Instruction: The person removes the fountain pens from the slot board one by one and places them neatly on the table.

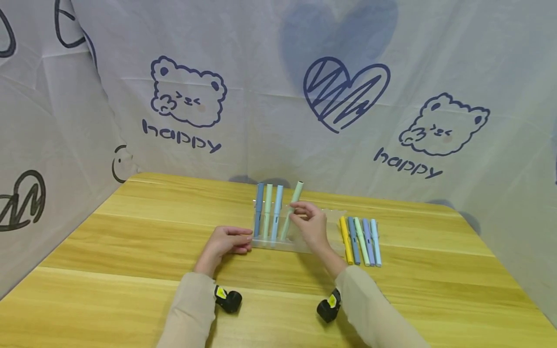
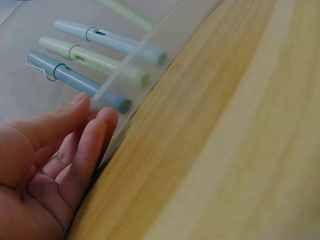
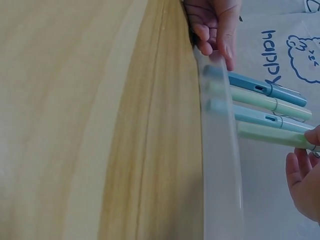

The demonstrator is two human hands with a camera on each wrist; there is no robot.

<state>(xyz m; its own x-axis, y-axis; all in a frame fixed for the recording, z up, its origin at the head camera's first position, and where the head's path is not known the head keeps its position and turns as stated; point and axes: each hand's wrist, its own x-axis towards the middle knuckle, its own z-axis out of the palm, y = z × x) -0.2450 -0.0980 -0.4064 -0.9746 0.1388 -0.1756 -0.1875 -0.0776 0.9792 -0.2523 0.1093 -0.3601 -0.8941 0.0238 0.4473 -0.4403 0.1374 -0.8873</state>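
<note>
Insertion appears in hand: the left hand [image 1: 225,242] pinches the holder [image 3: 221,165] at its end, the right hand [image 1: 311,226] pinches a tilted green pen [image 1: 297,194] above the holder beside 3 pens [image 1: 268,208], and the next move likely requires aligning and seating it.

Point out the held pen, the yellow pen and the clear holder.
Held pen [image 3: 270,134]: right wrist view, on its pale green barrel.
Yellow pen [image 1: 345,240]: head view, about midway along its length.
Clear holder [image 3: 222,187]: right wrist view, on a bare stretch of its front strip.
</note>
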